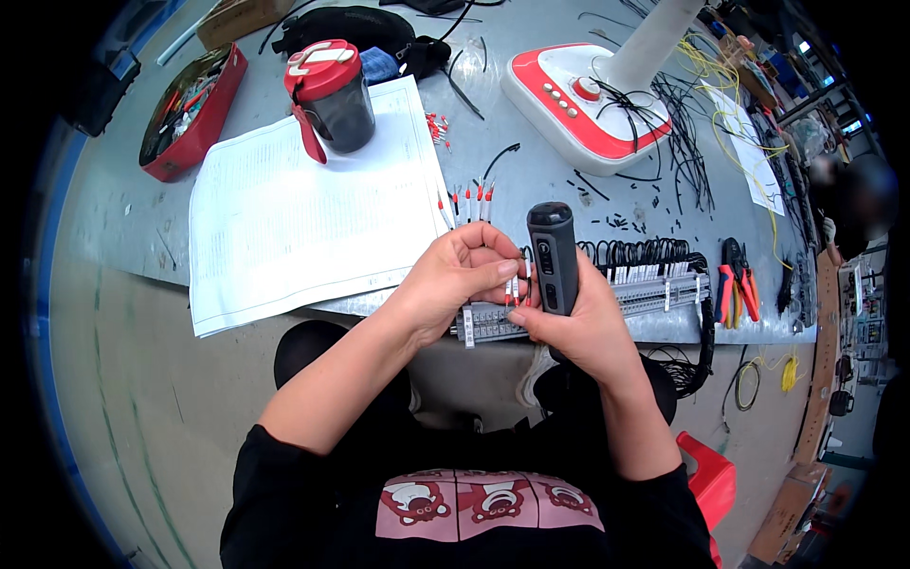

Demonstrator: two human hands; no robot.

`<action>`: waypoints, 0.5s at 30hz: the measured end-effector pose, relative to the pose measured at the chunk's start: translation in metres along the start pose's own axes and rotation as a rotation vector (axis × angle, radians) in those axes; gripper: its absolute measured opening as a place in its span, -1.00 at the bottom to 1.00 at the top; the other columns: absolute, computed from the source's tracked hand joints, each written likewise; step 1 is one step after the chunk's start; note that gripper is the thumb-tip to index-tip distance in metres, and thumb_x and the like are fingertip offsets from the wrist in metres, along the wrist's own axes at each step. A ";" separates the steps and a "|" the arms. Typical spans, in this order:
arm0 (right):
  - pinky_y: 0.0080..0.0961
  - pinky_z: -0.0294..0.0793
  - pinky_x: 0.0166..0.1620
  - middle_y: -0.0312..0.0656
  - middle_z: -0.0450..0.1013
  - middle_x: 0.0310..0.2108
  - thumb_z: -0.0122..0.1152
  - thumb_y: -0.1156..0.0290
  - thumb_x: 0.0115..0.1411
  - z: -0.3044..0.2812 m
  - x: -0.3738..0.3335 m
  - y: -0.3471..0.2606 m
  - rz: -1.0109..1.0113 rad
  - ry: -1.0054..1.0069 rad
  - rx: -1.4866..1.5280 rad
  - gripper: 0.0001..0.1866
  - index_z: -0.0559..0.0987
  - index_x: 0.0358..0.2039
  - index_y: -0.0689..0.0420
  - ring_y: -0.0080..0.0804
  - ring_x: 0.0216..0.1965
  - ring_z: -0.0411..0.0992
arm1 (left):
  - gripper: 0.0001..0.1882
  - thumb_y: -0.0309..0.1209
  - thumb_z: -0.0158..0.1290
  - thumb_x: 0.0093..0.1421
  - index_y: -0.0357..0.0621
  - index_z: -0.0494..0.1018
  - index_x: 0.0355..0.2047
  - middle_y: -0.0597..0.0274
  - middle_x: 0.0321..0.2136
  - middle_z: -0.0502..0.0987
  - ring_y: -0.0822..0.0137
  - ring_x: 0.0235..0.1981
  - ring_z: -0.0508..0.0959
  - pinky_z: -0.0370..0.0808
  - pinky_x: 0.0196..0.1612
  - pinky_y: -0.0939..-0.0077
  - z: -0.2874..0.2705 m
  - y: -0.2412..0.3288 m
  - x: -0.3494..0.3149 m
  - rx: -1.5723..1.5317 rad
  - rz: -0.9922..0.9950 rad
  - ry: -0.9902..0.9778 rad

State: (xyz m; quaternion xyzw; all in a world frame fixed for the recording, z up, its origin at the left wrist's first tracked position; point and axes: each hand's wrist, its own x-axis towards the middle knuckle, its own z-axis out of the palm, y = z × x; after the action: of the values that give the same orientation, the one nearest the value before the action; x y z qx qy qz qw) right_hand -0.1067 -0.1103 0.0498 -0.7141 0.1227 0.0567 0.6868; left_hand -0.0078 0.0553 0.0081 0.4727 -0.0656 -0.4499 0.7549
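My right hand (pixel 590 322) is wrapped around a dark grey cordless screwdriver (pixel 555 256) with buttons on its side; its tip is out of sight. Between the thumb and fingers of my left hand (pixel 464 275) are thin wires (pixel 513 287) with white sleeves and red ferrules. Both hands are close together over the left part of a grey terminal block strip (pixel 640 296) at the table's near edge. Black wires (pixel 640 254) loop along the strip's far side. More wires with red ferrules (pixel 479 194) stand up just beyond my left hand.
Printed sheets (pixel 313 213) lie at left under a dark cup (pixel 343 119) with a red lid. Further left stands a red tool case (pixel 204 119). A white-and-red fan base (pixel 588 114) is at the back; pliers (pixel 735 289) lie at right. Wire scraps are scattered about.
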 end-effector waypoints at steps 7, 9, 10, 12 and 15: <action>-0.57 0.51 -0.21 -0.29 0.47 -0.27 0.42 0.55 -0.04 0.002 0.000 -0.002 -0.005 0.013 -0.061 -0.42 0.42 0.03 0.23 -0.61 -0.30 0.44 | -0.85 -0.50 0.17 0.23 -0.13 0.43 -0.23 0.25 -0.32 0.63 0.52 -0.32 0.64 0.56 -0.28 0.72 0.001 0.000 -0.002 0.055 0.052 0.017; -0.58 0.50 -0.23 -0.31 0.46 -0.30 0.42 0.54 -0.04 0.001 -0.001 -0.001 -0.007 0.013 -0.066 -0.42 0.42 0.02 0.22 -0.62 -0.31 0.43 | -0.85 -0.50 0.18 0.22 -0.14 0.44 -0.24 0.27 -0.35 0.63 0.55 -0.35 0.62 0.55 -0.29 0.72 0.004 0.003 -0.002 0.102 0.053 0.045; -0.59 0.49 -0.25 -0.32 0.45 -0.31 0.42 0.54 -0.04 0.000 -0.001 0.000 -0.009 0.012 -0.062 -0.43 0.42 0.02 0.22 -0.63 -0.32 0.43 | -0.84 -0.50 0.19 0.21 -0.14 0.44 -0.24 0.28 -0.36 0.63 0.56 -0.37 0.61 0.54 -0.30 0.72 0.004 0.003 -0.002 0.123 0.056 0.052; -0.60 0.48 -0.26 -0.33 0.44 -0.33 0.42 0.54 -0.04 0.001 0.000 0.000 -0.008 0.006 -0.060 -0.43 0.42 0.02 0.21 -0.64 -0.33 0.42 | -0.84 -0.49 0.20 0.20 -0.14 0.44 -0.25 0.30 -0.39 0.63 0.59 -0.40 0.58 0.53 -0.31 0.72 0.004 0.004 -0.001 0.168 0.064 0.070; -0.62 0.46 -0.29 -0.34 0.43 -0.35 0.42 0.54 -0.03 0.001 -0.001 -0.003 -0.002 0.004 -0.066 -0.43 0.42 0.02 0.21 -0.65 -0.35 0.42 | -0.83 -0.49 0.21 0.20 -0.14 0.44 -0.26 0.32 -0.40 0.62 0.61 -0.42 0.56 0.52 -0.31 0.71 0.005 0.003 -0.002 0.183 0.079 0.071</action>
State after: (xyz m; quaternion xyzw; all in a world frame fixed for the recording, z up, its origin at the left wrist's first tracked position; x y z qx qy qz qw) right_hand -0.1065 -0.1096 0.0528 -0.7366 0.1214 0.0585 0.6627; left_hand -0.0091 0.0538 0.0139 0.5524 -0.0981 -0.3950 0.7275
